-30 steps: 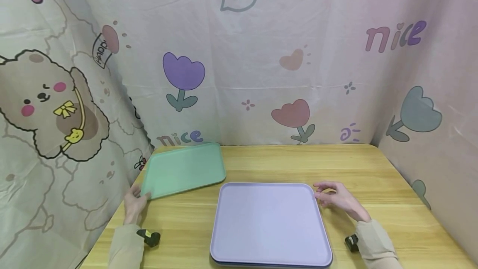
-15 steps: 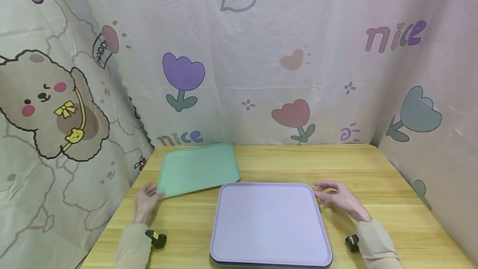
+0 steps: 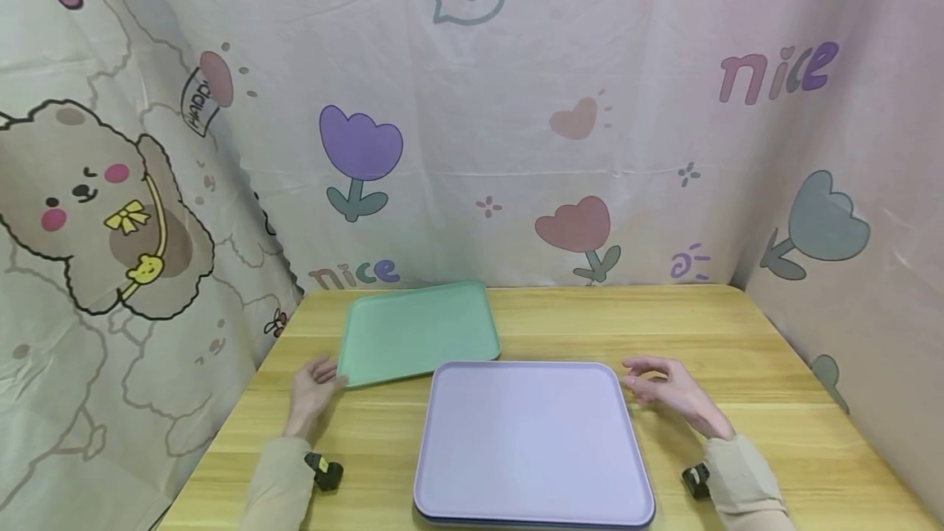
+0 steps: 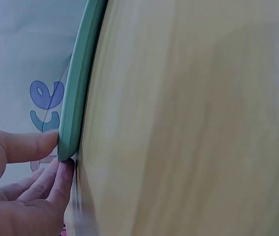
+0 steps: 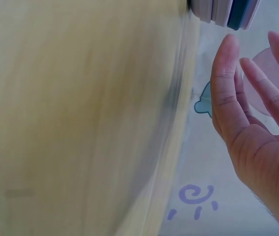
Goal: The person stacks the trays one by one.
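Observation:
A light green tray (image 3: 420, 334) lies at the back left of the table, its front right corner close behind the lavender tray. My left hand (image 3: 313, 392) pinches its front left corner; the left wrist view shows the thumb (image 4: 31, 146) on the tray's upper side and fingertips (image 4: 67, 169) under its edge. In front of me a lavender tray (image 3: 534, 441) tops a stack, whose layered edges (image 5: 223, 10) show in the right wrist view. My right hand (image 3: 674, 392), fingers loosely bent and holding nothing, hovers beside the stack's far right corner.
The wooden table (image 3: 590, 322) runs back to a printed cloth (image 3: 472, 105), which also hangs along the left and right sides. Black wrist cameras (image 3: 324, 472) sit at both sleeves.
My left hand has moved right, carrying the green tray along until its front right corner comes up behind the lavender tray. My right hand has stayed put.

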A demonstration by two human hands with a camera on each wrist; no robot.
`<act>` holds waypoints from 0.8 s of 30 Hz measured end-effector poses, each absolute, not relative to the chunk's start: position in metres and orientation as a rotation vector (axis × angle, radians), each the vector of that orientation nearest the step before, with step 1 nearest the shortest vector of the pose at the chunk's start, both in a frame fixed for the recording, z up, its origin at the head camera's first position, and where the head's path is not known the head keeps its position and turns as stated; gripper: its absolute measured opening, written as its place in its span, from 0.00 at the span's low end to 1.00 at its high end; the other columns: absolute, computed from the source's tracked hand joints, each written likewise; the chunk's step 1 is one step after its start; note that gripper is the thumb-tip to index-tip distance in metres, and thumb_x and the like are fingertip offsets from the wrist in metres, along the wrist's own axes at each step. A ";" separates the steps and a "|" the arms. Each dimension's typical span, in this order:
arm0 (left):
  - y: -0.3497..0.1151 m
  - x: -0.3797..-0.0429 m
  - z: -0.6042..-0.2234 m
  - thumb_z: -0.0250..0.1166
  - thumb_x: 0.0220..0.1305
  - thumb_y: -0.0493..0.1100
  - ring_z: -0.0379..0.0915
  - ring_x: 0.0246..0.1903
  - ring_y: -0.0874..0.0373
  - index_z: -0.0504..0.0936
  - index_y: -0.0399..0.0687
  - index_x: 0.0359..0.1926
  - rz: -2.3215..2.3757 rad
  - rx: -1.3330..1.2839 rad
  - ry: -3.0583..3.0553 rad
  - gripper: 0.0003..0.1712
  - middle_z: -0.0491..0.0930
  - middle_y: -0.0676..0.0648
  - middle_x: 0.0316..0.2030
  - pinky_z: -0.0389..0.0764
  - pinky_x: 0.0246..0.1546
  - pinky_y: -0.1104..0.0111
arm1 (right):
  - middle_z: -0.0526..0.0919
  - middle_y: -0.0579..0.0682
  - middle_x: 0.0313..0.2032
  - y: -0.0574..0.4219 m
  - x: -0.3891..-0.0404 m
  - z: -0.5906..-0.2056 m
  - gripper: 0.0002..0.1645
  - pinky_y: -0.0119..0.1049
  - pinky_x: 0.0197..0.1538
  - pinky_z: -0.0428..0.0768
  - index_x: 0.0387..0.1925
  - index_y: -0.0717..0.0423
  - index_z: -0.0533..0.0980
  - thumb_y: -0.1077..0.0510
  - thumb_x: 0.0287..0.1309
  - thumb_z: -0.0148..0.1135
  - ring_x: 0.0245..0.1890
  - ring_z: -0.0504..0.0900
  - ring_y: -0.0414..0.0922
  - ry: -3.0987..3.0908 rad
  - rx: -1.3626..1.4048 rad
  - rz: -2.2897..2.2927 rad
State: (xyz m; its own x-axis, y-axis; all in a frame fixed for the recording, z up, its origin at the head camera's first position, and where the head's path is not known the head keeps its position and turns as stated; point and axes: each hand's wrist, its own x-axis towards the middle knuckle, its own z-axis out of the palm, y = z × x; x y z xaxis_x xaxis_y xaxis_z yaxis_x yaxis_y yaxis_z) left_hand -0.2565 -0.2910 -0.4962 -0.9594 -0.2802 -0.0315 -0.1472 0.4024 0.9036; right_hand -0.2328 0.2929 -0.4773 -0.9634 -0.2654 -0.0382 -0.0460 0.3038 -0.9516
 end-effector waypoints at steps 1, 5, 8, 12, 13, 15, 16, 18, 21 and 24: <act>-0.289 -0.257 -0.496 0.62 0.64 0.30 0.70 0.64 0.32 0.57 0.23 0.72 -1.602 0.378 -2.528 0.39 0.70 0.23 0.65 0.81 0.48 0.79 | 0.79 0.67 0.52 0.293 -0.233 -0.478 0.34 0.39 0.41 0.88 0.64 0.78 0.65 0.59 0.67 0.62 0.36 0.84 0.42 2.380 -0.289 -1.726; -0.281 -0.258 -0.497 0.62 0.64 0.30 0.70 0.64 0.32 0.56 0.25 0.73 -1.623 0.337 -2.527 0.40 0.70 0.23 0.64 0.81 0.48 0.78 | 0.78 0.69 0.53 0.293 -0.233 -0.478 0.34 0.39 0.42 0.88 0.65 0.78 0.65 0.59 0.66 0.62 0.36 0.85 0.43 2.384 -0.287 -1.729; -0.273 -0.260 -0.498 0.62 0.65 0.29 0.70 0.65 0.32 0.55 0.25 0.74 -1.657 0.315 -2.517 0.40 0.70 0.23 0.65 0.81 0.50 0.77 | 0.76 0.71 0.55 0.292 -0.233 -0.477 0.34 0.39 0.44 0.88 0.65 0.77 0.65 0.59 0.66 0.62 0.38 0.85 0.43 2.379 -0.272 -1.733; -0.262 -0.264 -0.497 0.62 0.65 0.29 0.69 0.65 0.31 0.53 0.26 0.74 -1.696 0.277 -2.513 0.41 0.69 0.23 0.65 0.82 0.59 0.63 | 0.75 0.70 0.57 0.290 -0.234 -0.476 0.35 0.38 0.46 0.88 0.67 0.76 0.64 0.58 0.67 0.62 0.40 0.86 0.43 2.379 -0.251 -1.736; -0.259 -0.264 -0.497 0.62 0.65 0.29 0.69 0.65 0.31 0.53 0.26 0.75 -1.704 0.267 -2.515 0.41 0.69 0.22 0.65 0.81 0.62 0.58 | 0.75 0.70 0.57 0.290 -0.235 -0.475 0.35 0.38 0.47 0.88 0.67 0.76 0.64 0.58 0.67 0.62 0.40 0.86 0.43 2.382 -0.245 -1.736; -0.252 -0.266 -0.496 0.61 0.65 0.29 0.69 0.65 0.31 0.52 0.26 0.75 -1.713 0.249 -2.523 0.42 0.69 0.23 0.65 0.78 0.64 0.52 | 0.75 0.69 0.57 0.288 -0.237 -0.475 0.35 0.39 0.47 0.88 0.67 0.76 0.64 0.58 0.67 0.62 0.41 0.85 0.43 2.396 -0.237 -1.733; -0.249 -0.268 -0.496 0.61 0.65 0.29 0.69 0.65 0.31 0.52 0.26 0.75 -1.718 0.239 -2.526 0.42 0.68 0.23 0.66 0.77 0.65 0.50 | 0.75 0.69 0.57 0.287 -0.238 -0.475 0.35 0.38 0.48 0.88 0.67 0.75 0.65 0.57 0.67 0.62 0.41 0.85 0.42 2.404 -0.226 -1.734; -0.243 -0.270 -0.497 0.61 0.65 0.29 0.68 0.65 0.31 0.52 0.27 0.75 -1.731 0.224 -2.529 0.42 0.68 0.23 0.66 0.75 0.66 0.47 | 0.75 0.70 0.58 0.284 -0.240 -0.474 0.34 0.37 0.48 0.87 0.66 0.75 0.66 0.57 0.67 0.62 0.42 0.85 0.41 2.423 -0.210 -1.729; -0.233 -0.275 -0.498 0.62 0.64 0.28 0.69 0.65 0.30 0.53 0.27 0.75 -1.743 0.195 -2.524 0.42 0.68 0.23 0.66 0.74 0.67 0.46 | 0.74 0.71 0.59 0.281 -0.245 -0.474 0.33 0.34 0.50 0.86 0.66 0.74 0.67 0.57 0.67 0.62 0.43 0.85 0.39 2.432 -0.190 -1.740; -0.223 -0.278 -0.499 0.63 0.63 0.28 0.70 0.64 0.31 0.54 0.27 0.74 -1.748 0.177 -2.526 0.42 0.69 0.23 0.65 0.74 0.67 0.46 | 0.73 0.73 0.61 0.278 -0.249 -0.473 0.33 0.34 0.52 0.85 0.66 0.75 0.66 0.57 0.68 0.61 0.44 0.84 0.38 2.434 -0.199 -1.748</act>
State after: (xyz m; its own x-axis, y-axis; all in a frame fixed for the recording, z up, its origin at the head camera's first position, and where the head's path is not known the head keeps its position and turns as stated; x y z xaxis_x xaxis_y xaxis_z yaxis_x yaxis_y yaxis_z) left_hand -0.2785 -0.2234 -0.4994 -0.9913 -0.1309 -0.0128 -0.0581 0.3485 0.9355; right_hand -0.2489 0.2775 -0.4735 -0.9817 -0.1873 -0.0354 -0.0263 0.3169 -0.9481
